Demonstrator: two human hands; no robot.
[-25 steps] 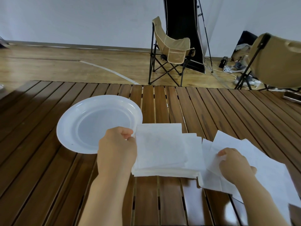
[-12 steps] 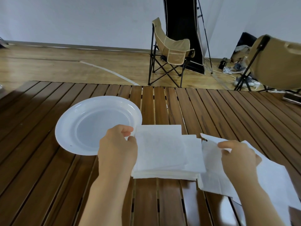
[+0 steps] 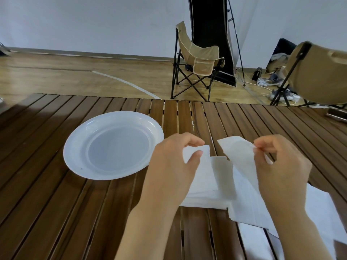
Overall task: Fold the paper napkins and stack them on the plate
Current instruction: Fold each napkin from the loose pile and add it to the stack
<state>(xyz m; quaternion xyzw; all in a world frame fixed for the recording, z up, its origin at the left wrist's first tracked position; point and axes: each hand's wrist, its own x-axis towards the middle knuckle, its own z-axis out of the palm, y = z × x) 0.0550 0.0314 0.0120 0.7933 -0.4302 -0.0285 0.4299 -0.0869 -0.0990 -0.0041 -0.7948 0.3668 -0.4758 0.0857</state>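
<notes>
I am looking down at the slatted wooden table (image 3: pixel 56 203), and both hands are working at the napkins. My left hand (image 3: pixel 172 166) is pinching the far corner of the top sheet of the napkin stack (image 3: pixel 210 184) between thumb and forefinger, lifting that corner slightly. My right hand (image 3: pixel 277 166) is pinching the edge of a loose napkin (image 3: pixel 238 156), which is curling up off the table with its free corner pointing toward 11 o'clock.

The stack is lying just in front of me, slightly right of centre, and more unfolded sheets (image 3: pixel 319 212) are spreading out toward 4 o'clock, under my right forearm. The white plate (image 3: pixel 75 147) is sitting at about 10 o'clock from the stack, just beside my left hand, and it is holding nothing yet.

So I am judging this as the very start of the work: one napkin is being taken up for folding and none has been stacked. The next move is calling for me to bring one edge over onto the opposite edge, line up the corners, and press the crease flat (thin paper like this is likely to slip or tear if I tug at it). Only then does the folded piece go across to the plate at 10 o'clock.

Beyond the table a folding camp chair (image 3: pixel 195 59) is standing at 12 o'clock.
</notes>
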